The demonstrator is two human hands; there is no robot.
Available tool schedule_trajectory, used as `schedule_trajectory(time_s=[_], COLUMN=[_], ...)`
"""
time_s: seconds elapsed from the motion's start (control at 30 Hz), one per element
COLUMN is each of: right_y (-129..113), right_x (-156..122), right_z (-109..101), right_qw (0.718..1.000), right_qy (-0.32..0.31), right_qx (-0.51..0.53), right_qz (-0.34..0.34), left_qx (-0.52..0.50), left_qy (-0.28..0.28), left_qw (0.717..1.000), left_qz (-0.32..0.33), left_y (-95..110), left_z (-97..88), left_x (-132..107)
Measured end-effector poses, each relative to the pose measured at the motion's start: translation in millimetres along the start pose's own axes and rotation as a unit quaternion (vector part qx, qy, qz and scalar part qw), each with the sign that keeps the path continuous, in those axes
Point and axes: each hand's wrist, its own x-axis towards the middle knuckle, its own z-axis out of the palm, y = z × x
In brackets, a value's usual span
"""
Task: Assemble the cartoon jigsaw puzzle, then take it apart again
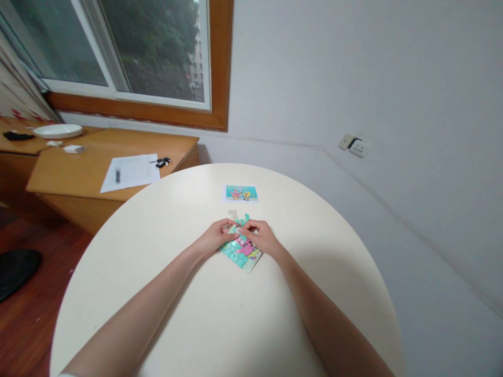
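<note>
Left hand point(214, 238) and right hand point(264, 236) close together, fingertips curled down onto far edge of jigsaw puzzle point(242, 255); clamping piece or only pressing, cannot tell. Puzzle flat on round table point(157, 251), near middle. Pale loose piece point(232, 213) just beyond, picture card point(241, 193) farther. Wooden desk point(78, 178) at left, paper sheet point(131, 172) on it

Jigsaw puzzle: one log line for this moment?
left hand, right hand: on jigsaw puzzle | reference picture: beyond it | round table: beneath
</note>
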Motion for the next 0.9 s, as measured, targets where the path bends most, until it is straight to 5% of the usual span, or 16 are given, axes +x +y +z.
schedule_trajectory(time_s=[0.23,0.9], right_y=[5,-5], right_x=[1,-1], right_z=[0,-2], right_qw=[0.998,0.996], right_qy=[0.042,0.041], right_qx=[0.041,0.066], right_qz=[0.026,0.034], left_qx=[0.017,0.008], left_qy=[-0.044,-0.022], left_qw=[0.999,0.999], left_qz=[-0.019,-0.031], left_y=[2,3], left_z=[1.4,3.3], left_x=[-1,-3])
